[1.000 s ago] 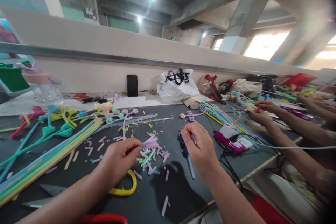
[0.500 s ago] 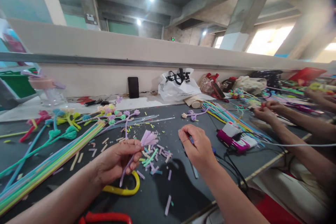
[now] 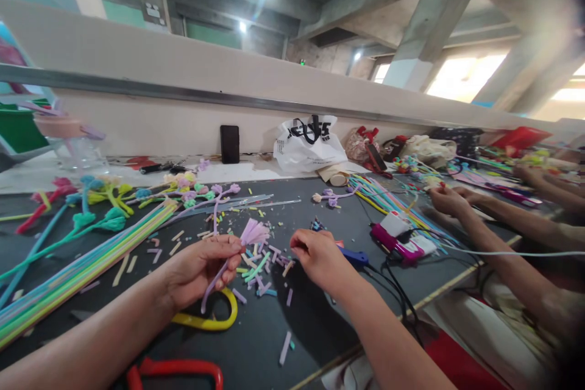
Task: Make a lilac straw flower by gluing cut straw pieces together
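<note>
My left hand (image 3: 201, 268) pinches a lilac chenille-stem flower (image 3: 253, 231). Its tufted head fans out past my fingertips, and the thin stem hangs below the palm. To the right, my right hand (image 3: 317, 259) hovers over the table with curled fingers. Whatever lies between those fingertips, if anything, is hidden. Behind that hand lies a blue-handled tool (image 3: 354, 256), partly covered. Cut bits of lilac and green chenille stem (image 3: 258, 268) are scattered between my hands. Under my left wrist are yellow-handled scissors (image 3: 228, 317), partly hidden.
A red handle (image 3: 183, 367) lies at the front edge. Long pastel chenille stems (image 3: 91, 274) and finished flowers (image 3: 114, 219) lie on the left. A magenta device (image 3: 397, 244) with cables sits right. A phone (image 3: 230, 144) and white bag (image 3: 311, 143) stand behind. Another person's hands (image 3: 450, 200) work at right.
My right hand has moved left, away from the blue-handled tool and toward the lilac flower. My left hand keeps its hold on the flower. The view has shifted slightly.
</note>
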### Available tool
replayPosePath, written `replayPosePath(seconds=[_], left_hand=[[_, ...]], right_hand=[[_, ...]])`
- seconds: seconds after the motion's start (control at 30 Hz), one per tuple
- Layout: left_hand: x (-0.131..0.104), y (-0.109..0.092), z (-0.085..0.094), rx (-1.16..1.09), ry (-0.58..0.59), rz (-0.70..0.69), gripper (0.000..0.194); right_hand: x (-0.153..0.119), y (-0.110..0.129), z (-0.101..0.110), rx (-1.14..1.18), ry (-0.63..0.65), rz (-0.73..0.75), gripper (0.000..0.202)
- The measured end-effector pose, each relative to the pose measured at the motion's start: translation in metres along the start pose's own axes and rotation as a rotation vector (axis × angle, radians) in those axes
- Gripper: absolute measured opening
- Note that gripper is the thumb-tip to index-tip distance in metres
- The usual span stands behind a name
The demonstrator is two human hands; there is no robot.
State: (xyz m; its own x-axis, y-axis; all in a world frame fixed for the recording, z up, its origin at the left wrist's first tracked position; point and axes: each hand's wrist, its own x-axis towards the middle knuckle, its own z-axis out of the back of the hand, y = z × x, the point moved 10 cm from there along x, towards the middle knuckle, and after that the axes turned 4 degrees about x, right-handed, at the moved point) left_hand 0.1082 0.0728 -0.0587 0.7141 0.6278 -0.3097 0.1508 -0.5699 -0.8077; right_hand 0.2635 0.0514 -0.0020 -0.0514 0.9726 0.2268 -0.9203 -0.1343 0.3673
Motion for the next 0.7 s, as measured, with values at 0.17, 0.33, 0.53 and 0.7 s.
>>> replayPosePath(seconds=[0.17,0.33,0.53,0.7], left_hand=[[0.0,0.002,0.001,-0.022,-0.012,0.025,0.01],[0.003,0.006,0.005,-0.041,-0.006,0.026,0.009],[0.005,0.011,0.005,-0.05,0.03,0.03,0.009],[0.005,0.01,0.002,-0.052,0.052,0.033,0.008]], right_hand=[[0.003,0.003,-0.009,-0.012,0.055,0.001,0.012],[0.003,0.009,-0.015,-0.02,0.101,0.007,0.013],[0.004,0.006,-0.018,-0.02,0.106,0.021,0.014],[-0.002,0.015,-0.021,0.022,0.154,0.089,0.014]])
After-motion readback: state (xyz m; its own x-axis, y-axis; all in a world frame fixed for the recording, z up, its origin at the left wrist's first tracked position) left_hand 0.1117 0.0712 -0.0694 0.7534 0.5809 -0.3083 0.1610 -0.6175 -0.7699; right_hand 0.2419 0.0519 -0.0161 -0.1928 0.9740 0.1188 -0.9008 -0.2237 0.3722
